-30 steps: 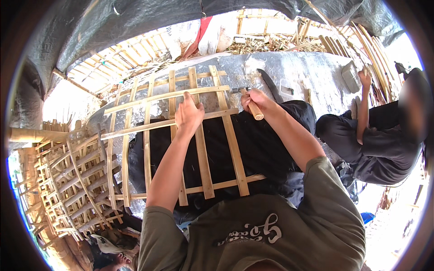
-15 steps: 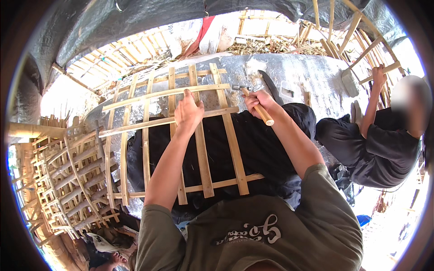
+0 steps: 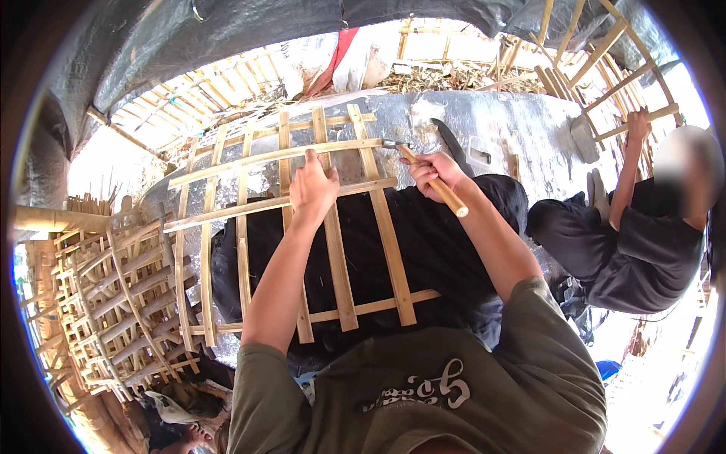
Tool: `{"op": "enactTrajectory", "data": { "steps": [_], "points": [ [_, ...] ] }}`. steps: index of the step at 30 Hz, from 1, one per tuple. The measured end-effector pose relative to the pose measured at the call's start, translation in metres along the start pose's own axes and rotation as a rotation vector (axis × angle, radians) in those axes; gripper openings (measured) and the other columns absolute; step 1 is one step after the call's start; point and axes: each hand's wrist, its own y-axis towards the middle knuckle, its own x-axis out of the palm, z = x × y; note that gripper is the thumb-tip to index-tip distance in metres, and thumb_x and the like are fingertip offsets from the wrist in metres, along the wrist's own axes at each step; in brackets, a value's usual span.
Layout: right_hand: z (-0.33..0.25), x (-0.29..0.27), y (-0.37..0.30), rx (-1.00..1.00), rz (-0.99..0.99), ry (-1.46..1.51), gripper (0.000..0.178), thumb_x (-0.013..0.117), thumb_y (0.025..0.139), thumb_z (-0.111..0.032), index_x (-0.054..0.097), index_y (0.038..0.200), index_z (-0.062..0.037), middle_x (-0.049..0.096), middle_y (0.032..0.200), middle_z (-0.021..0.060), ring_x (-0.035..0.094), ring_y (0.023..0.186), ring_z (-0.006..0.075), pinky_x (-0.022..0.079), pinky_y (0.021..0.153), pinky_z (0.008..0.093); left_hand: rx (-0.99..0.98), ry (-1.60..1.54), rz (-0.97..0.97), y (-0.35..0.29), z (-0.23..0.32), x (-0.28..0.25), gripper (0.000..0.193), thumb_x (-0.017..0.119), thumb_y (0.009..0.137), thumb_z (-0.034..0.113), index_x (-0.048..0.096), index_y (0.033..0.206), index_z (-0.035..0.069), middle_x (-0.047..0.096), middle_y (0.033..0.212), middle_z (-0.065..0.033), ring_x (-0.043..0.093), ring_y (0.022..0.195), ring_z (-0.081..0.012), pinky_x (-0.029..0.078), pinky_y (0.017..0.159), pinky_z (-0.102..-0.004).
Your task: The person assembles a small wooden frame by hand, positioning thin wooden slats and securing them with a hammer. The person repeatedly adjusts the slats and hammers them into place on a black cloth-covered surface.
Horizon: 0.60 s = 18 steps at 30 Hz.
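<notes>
A lattice of pale bamboo slats (image 3: 337, 250) lies across my lap, its long slats crossed by several others. My left hand (image 3: 314, 189) is closed around the lattice near its middle, gripping at a cross slat; the fingers underneath are hidden. In my right hand (image 3: 437, 175) is a hammer with a light wooden handle (image 3: 451, 199). Its metal head (image 3: 396, 144) is at the right end of the upper cross slat (image 3: 276, 157), apparently touching it. Whether there is a nail at that spot is too small to tell.
A curved dark blade (image 3: 451, 144) and a small clear container (image 3: 479, 150) lie on the grey sheet (image 3: 529, 125) beyond my right hand. At the right a seated person (image 3: 639, 234) holds a wooden frame (image 3: 628, 76). More bamboo lattices (image 3: 113, 303) are stacked at left.
The hammer head has moved slightly left to the slat's end, and its handle end has swung right and down. My left hand stays put. The seated person's frame has shifted a little right.
</notes>
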Motion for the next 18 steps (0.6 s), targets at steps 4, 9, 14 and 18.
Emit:
{"op": "enactTrajectory", "data": {
  "steps": [4, 9, 14, 18],
  "points": [
    [-0.002, 0.0, 0.013, -0.147, 0.127, 0.059, 0.026, 0.037, 0.105, -0.016, 0.045, 0.121, 0.0019, 0.039, 0.07, -0.0042, 0.036, 0.048, 0.0021, 0.035, 0.039, 0.0165, -0.013, -0.003, 0.014, 0.001, 0.002, -0.002, 0.035, 0.066, 0.089, 0.027, 0.048, 0.114, 0.009, 0.07, 0.09, -0.0172, 0.069, 0.09, -0.0382, 0.054, 0.081, -0.0501],
    [0.001, -0.002, 0.013, -0.033, -0.029, -0.051, 0.022, 0.036, 0.104, -0.016, 0.045, 0.112, 0.0017, 0.04, 0.07, -0.0044, 0.038, 0.048, 0.002, 0.035, 0.039, 0.0164, -0.033, 0.009, 0.035, 0.002, 0.005, -0.015, 0.035, 0.066, 0.089, 0.028, 0.049, 0.112, 0.009, 0.07, 0.087, -0.0174, 0.07, 0.086, -0.0372, 0.054, 0.078, -0.05],
    [0.001, 0.003, 0.021, -0.077, 0.122, -0.047, 0.019, 0.036, 0.105, -0.018, 0.045, 0.107, -0.0017, 0.037, 0.067, -0.0051, 0.036, 0.046, 0.0016, 0.036, 0.038, 0.0169, 0.003, -0.149, 0.225, 0.012, 0.033, -0.061, 0.031, 0.068, 0.087, 0.029, 0.051, 0.102, 0.008, 0.069, 0.086, -0.0188, 0.069, 0.086, -0.0383, 0.053, 0.077, -0.049],
    [-0.001, 0.005, 0.007, -0.15, -0.043, -0.035, 0.016, 0.038, 0.104, -0.016, 0.044, 0.109, -0.0015, 0.036, 0.066, -0.0056, 0.035, 0.045, 0.0024, 0.035, 0.038, 0.0173, 0.006, -0.183, 0.242, 0.021, 0.031, -0.076, 0.033, 0.07, 0.086, 0.028, 0.051, 0.103, 0.007, 0.069, 0.085, -0.0194, 0.069, 0.085, -0.0378, 0.051, 0.076, -0.0485]
  ]
}}
